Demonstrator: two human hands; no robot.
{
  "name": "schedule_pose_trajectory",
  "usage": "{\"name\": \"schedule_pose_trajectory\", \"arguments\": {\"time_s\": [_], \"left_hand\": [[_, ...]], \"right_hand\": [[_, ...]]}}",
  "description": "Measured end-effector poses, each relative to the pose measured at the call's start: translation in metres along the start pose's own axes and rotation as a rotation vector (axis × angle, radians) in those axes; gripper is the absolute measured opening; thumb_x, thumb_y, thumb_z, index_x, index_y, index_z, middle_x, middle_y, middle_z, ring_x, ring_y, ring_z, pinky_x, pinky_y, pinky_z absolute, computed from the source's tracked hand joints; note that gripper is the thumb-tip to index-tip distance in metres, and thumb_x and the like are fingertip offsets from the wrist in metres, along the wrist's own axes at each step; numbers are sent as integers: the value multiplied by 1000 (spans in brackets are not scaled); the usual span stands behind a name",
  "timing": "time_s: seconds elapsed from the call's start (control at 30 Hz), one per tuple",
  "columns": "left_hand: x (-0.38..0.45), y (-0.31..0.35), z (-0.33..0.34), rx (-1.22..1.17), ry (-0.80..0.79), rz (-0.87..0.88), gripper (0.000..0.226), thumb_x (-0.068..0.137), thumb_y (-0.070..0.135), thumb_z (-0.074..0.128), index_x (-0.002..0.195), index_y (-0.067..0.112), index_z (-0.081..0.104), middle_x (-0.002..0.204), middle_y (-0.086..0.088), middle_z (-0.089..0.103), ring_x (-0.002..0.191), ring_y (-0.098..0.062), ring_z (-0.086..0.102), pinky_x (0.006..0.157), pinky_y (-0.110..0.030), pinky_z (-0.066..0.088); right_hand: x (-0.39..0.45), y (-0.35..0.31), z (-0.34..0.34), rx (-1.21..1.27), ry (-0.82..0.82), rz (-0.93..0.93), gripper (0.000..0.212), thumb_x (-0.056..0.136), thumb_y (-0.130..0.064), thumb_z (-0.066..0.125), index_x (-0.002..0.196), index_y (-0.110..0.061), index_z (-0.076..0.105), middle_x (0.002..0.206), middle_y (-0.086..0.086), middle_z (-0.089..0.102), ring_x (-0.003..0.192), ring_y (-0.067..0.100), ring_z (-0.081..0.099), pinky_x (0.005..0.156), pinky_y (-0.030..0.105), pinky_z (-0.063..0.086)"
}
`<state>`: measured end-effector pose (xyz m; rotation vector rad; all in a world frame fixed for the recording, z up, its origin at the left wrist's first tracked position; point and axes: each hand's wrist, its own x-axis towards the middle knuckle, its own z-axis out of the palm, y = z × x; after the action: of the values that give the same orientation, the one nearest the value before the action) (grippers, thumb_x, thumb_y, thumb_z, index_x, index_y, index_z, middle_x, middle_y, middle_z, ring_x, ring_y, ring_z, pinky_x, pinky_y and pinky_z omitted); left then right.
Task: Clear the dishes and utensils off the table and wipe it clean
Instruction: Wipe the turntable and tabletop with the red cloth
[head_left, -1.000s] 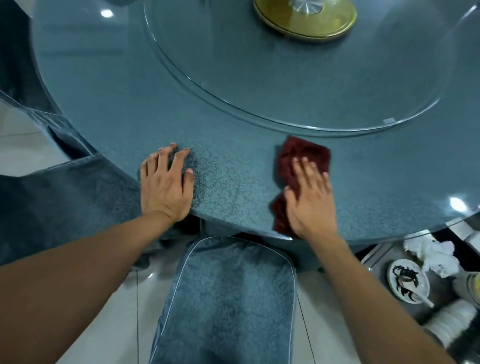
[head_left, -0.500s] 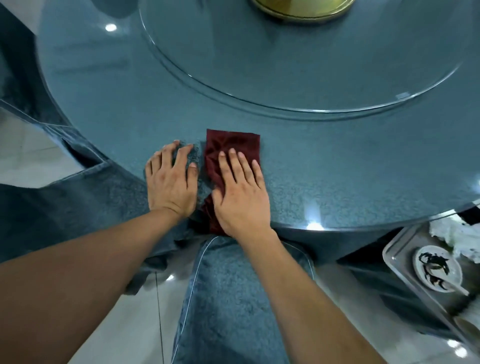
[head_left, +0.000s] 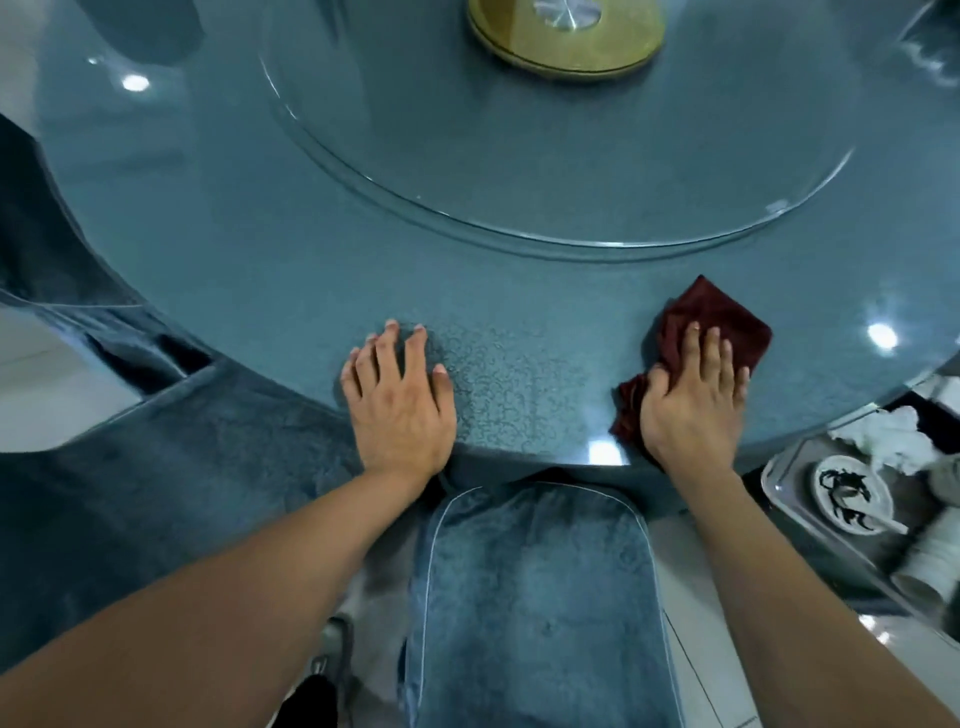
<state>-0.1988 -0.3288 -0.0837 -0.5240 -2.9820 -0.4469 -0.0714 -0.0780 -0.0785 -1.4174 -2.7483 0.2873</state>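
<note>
The right hand (head_left: 693, 400) now presses the dark red cloth (head_left: 714, 322) flat on the surface (head_left: 260, 249) at the lower right of the frame, close to the near rim. Half a second earlier the cloth lay at the lower centre, just beside the left hand; a full second earlier it lay to the right again. The cloth therefore travels side to side along the near edge, which indicates repeated wiping strokes

The right fingers (head_left: 691, 348) lie straight and spread on the cloth, with the thumb against a bunched fold; the cloth is pushed, not gripped. The left hand (head_left: 397, 400) stays flat on the bare surface at the lower centre, fingers extended and holding nothing, and serves as a brace

No dishes or utensils show on the visible part of the surface. A plate, a spoon and crumpled napkins lie in a tray (head_left: 779, 483) at the lower right of the frame, below the rim and apart from it. The glass turntable (head_left: 415, 156) fills the upper centre, and a chair (head_left: 535, 597) stands below the rim at the bottom centre

Judgement: clearing appears complete in this area, and wiping of the outer band near the rim is in progress
</note>
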Motion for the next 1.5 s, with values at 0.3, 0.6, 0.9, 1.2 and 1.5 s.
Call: {"name": "schedule_pose_trajectory", "arguments": {"time_s": [0.3, 0.6, 0.9, 1.2, 1.5], "left_hand": [[72, -101, -33, -33, -84, 488, 39, 95, 36, 45, 127, 20, 60, 130, -8, 55, 109, -33, 51, 97, -45, 36], [175, -196, -43, 44, -127, 406, 57, 95, 47, 36, 141, 17, 50, 145, -15, 47, 127, -41, 46, 108, -55, 35], [176, -198, -37, 12, -126, 356, 53, 97, 49, 36, 142, 25, 47, 148, -7, 44, 132, -35, 43, 112, -52, 33], [175, -199, -43, 10, -177, 341, 52, 99, 47, 32, 145, 28, 43, 151, -3, 40, 135, -31, 39, 115, -49, 29], [177, -200, -43, -6, -202, 337, 52, 100, 47, 30, 145, 27, 44, 152, -4, 40, 137, -31, 38, 117, -49, 28]], "right_hand": [[-93, -207, 40, 54, 41, -281, 75, 88, -43, 32, 158, -16, 25, 165, 7, 23, 153, 21, 16, 125, 44, 8], [-65, -160, 39, 55, 59, -228, 74, 88, -45, 33, 156, -18, 32, 162, 8, 31, 150, 24, 25, 125, 44, 13], [-3, -180, 42, 84, 157, 179, 78, 87, -44, 27, 158, -14, 23, 165, 12, 22, 153, 25, 17, 125, 46, 5], [-57, -301, 62, 305, 109, -471, 51, 90, -25, 35, 135, -15, 55, 143, 4, 56, 138, 22, 46, 120, 39, 26], [-9, -310, 7, 594, 585, -288, 42, 92, -7, 44, 132, -5, 55, 128, 13, 61, 117, 32, 57, 103, 43, 44]]}}
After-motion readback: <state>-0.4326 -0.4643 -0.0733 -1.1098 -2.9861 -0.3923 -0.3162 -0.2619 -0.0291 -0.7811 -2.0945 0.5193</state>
